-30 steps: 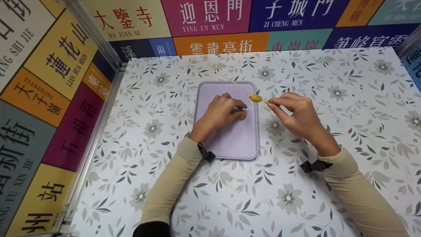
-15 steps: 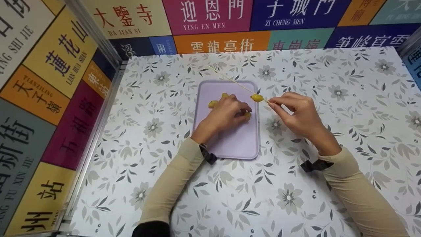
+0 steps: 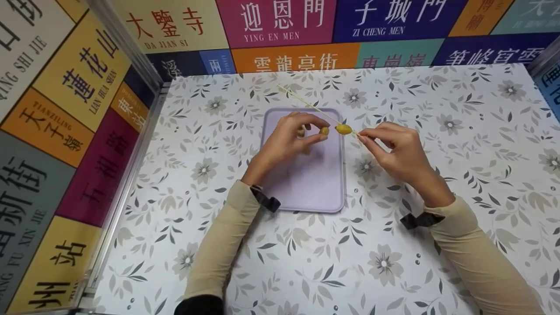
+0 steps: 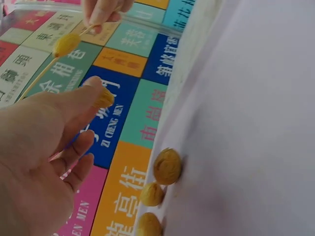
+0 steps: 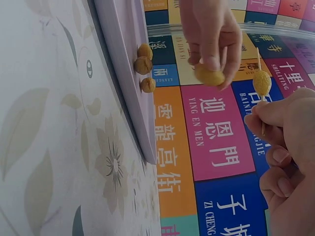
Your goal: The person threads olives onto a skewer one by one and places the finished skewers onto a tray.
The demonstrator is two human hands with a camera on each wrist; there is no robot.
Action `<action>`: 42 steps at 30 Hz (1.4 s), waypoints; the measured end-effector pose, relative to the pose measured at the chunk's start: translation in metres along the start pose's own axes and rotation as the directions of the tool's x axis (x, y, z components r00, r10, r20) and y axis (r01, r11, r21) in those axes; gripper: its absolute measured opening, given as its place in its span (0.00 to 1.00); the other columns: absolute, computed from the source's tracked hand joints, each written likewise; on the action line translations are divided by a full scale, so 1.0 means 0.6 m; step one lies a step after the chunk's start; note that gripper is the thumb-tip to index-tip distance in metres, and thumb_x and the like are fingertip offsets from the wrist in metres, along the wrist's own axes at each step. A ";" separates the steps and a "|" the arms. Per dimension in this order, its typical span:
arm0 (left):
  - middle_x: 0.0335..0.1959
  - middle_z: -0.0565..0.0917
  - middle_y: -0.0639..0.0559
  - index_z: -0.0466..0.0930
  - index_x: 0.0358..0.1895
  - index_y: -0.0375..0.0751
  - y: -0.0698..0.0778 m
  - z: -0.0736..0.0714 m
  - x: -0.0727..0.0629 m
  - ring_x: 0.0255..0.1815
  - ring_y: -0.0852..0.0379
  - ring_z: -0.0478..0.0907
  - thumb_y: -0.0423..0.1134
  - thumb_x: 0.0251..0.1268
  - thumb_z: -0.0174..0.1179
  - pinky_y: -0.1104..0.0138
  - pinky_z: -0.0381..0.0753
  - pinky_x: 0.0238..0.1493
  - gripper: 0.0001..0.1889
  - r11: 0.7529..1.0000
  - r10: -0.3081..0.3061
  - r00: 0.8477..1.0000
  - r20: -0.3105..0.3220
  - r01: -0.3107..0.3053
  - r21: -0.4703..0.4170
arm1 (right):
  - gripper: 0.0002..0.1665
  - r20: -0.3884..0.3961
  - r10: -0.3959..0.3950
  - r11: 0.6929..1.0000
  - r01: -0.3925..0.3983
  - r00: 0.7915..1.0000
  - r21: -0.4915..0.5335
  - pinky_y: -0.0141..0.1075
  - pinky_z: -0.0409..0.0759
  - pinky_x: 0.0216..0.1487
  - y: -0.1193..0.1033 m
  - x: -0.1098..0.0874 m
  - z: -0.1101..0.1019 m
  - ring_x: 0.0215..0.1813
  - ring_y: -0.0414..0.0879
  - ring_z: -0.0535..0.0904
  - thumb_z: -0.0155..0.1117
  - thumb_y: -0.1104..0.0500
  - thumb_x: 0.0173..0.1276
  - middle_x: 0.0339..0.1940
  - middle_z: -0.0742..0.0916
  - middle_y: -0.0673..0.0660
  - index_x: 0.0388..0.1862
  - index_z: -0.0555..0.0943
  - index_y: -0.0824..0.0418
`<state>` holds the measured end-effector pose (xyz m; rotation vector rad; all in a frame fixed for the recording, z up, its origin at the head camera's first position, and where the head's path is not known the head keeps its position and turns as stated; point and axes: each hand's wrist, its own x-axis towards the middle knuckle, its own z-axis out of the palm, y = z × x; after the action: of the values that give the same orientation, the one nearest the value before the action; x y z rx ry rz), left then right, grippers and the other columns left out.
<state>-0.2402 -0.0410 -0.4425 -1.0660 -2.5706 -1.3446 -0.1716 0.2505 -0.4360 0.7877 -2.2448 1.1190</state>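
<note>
My right hand [image 3: 396,153] pinches one end of a thin wooden skewer [image 3: 308,105], which slants up to the left over a lilac tray [image 3: 315,188]. Threaded on the skewer, close to the fingertips, is one yellow oval fruit [image 3: 343,129] with wrinkled skin. Left of it, above the tray, my left hand [image 3: 288,135] holds another small yellow fruit [image 3: 324,131] between thumb and forefinger, apart from the skewer. Several more yellow-brown fruits [image 5: 142,65] lie on the tray, partly hidden behind the left hand in the head view and plainer in the wrist views.
A white tabletop with grey flower print [image 3: 306,267] surrounds the tray. Colourful panels with Chinese lettering stand along the back [image 3: 280,22] and the left side [image 3: 61,175]. Each wrist wears a black camera strap.
My left hand, earlier low over the tray at the fruit, has lifted and come up with one fruit pinched. The right hand and skewer have stayed almost still.
</note>
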 end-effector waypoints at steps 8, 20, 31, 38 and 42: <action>0.48 0.94 0.61 0.91 0.56 0.53 -0.012 -0.041 -0.010 0.46 0.61 0.86 0.47 0.74 0.72 0.63 0.80 0.52 0.12 0.970 -0.070 0.971 -0.229 0.012 -0.244 | 0.08 -0.019 -0.032 0.999 0.032 0.999 0.025 0.33 0.62 0.28 0.003 -0.003 0.002 0.27 0.35 0.65 0.78 0.70 0.67 0.27 0.88 0.53 0.43 0.95 0.61; 0.48 0.93 0.47 0.84 0.65 0.40 -0.037 -0.080 -0.018 0.50 0.52 0.87 0.36 0.80 0.65 0.64 0.83 0.54 0.16 0.797 -0.304 0.839 -0.451 -0.036 -0.603 | 0.10 -0.015 -0.012 0.999 0.013 1.000 0.031 0.34 0.61 0.29 0.003 -0.007 0.006 0.27 0.35 0.64 0.80 0.74 0.62 0.27 0.89 0.57 0.41 0.95 0.64; 0.37 0.91 0.54 0.83 0.64 0.41 -0.038 -0.090 -0.018 0.41 0.54 0.79 0.38 0.82 0.63 0.65 0.75 0.44 0.14 0.749 -0.396 0.779 -0.486 -0.033 -0.662 | 0.08 0.031 -0.028 1.000 0.028 0.999 0.014 0.33 0.65 0.29 0.005 -0.005 0.002 0.28 0.35 0.67 0.78 0.68 0.69 0.31 0.91 0.53 0.45 0.95 0.59; 0.40 0.92 0.50 0.83 0.63 0.42 -0.036 -0.091 -0.020 0.41 0.54 0.78 0.39 0.81 0.65 0.63 0.74 0.45 0.14 0.736 -0.388 0.790 -0.474 -0.044 -0.675 | 0.09 0.012 0.000 1.000 0.000 1.000 0.018 0.34 0.63 0.30 0.005 -0.007 0.008 0.28 0.36 0.66 0.79 0.71 0.65 0.28 0.90 0.55 0.42 0.95 0.62; 0.43 0.93 0.48 0.83 0.63 0.43 -0.036 -0.089 -0.021 0.42 0.54 0.80 0.38 0.80 0.66 0.63 0.76 0.47 0.15 0.744 -0.379 0.788 -0.485 -0.052 -0.666 | 0.08 0.013 0.004 1.000 -0.005 1.000 0.013 0.31 0.61 0.30 0.003 -0.009 0.013 0.28 0.36 0.65 0.79 0.72 0.64 0.25 0.88 0.56 0.41 0.95 0.64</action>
<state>-0.2574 -0.0960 -0.4289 -0.2907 -1.7674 -2.2767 -0.1704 0.2462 -0.4446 0.7975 -2.2526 1.1351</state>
